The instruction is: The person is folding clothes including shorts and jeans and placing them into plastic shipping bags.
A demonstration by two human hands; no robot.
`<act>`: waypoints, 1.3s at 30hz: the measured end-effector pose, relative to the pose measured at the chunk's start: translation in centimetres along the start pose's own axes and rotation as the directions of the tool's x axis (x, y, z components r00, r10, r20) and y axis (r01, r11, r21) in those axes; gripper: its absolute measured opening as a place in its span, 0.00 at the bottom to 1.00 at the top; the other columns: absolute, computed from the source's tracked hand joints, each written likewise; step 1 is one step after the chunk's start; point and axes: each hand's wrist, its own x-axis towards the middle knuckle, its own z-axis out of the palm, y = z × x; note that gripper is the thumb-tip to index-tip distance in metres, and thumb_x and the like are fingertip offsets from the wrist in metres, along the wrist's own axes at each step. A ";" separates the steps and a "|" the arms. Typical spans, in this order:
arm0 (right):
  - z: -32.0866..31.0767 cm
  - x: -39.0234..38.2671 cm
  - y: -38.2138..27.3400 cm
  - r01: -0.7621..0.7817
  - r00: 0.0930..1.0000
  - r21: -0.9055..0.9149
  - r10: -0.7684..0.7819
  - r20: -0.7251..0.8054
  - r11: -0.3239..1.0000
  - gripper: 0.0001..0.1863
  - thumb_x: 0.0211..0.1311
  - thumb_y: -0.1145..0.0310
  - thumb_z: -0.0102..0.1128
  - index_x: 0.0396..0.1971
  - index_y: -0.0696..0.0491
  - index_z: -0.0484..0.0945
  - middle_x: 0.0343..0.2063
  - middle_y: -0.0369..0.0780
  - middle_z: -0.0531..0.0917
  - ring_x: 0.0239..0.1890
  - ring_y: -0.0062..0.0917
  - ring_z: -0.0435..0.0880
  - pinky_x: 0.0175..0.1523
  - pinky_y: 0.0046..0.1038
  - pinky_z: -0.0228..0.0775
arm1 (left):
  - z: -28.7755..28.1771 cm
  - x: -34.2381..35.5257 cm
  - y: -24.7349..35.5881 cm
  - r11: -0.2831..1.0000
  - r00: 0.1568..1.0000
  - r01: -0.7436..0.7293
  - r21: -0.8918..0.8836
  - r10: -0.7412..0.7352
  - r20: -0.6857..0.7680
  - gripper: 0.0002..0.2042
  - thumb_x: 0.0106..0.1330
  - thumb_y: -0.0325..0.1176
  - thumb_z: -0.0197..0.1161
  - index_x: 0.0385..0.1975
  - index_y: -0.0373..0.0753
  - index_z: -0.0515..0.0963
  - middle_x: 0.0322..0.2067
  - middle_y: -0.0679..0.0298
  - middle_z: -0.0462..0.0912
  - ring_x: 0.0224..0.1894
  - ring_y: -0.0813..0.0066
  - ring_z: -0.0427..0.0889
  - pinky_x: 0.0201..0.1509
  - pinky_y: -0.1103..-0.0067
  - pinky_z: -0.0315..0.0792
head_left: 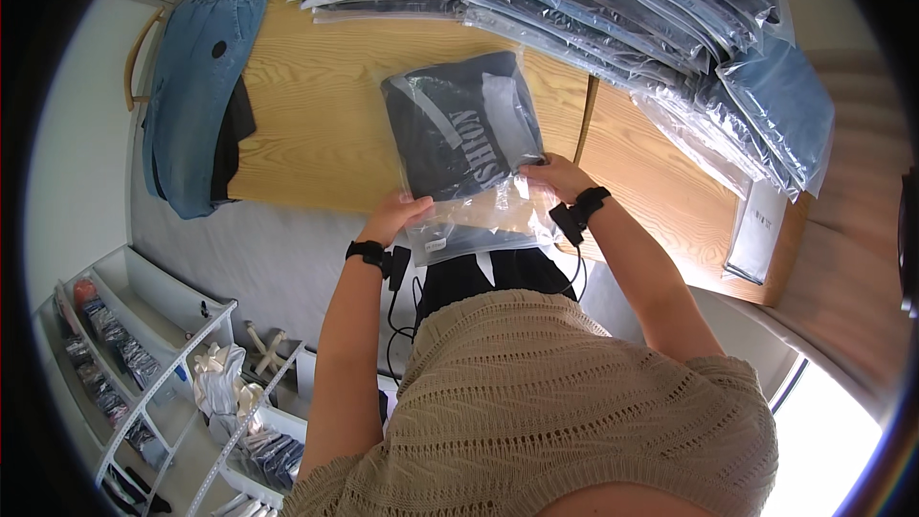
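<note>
A clear plastic garment bag (479,220) lies at the front edge of the wooden table, its lower end hanging past the edge towards me. Inside it is a dark folded garment (436,148) with a grey panel and light printed lettering. My left hand (394,215) grips the bag's left side near the lower end, thumb on top and fingers mostly hidden beneath. On the right side, a little farther up, my right hand (557,177) is closed on the bag's edge. Both wrists wear black straps with small black devices and cables.
Stacks of bagged folded clothes (593,10) line the table's back and right. Blue jeans (191,105) and dark cloth drape over its left end. A flat grey packet (756,230) lies near the right edge. White shelving (144,402) with packed goods stands at lower left.
</note>
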 end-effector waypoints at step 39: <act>-1.2 -3.5 0.0 0.488 0.737 -0.759 -0.262 0.623 -0.432 0.30 0.57 0.68 0.53 0.62 0.39 0.60 0.66 0.30 0.53 0.68 0.24 0.50 0.69 0.35 0.45 | -1.4 -2.7 -0.3 0.964 0.971 0.149 0.220 -0.100 -0.218 0.15 0.63 0.36 0.57 0.46 0.36 0.73 0.35 0.60 0.80 0.36 0.71 0.78 0.39 0.79 0.70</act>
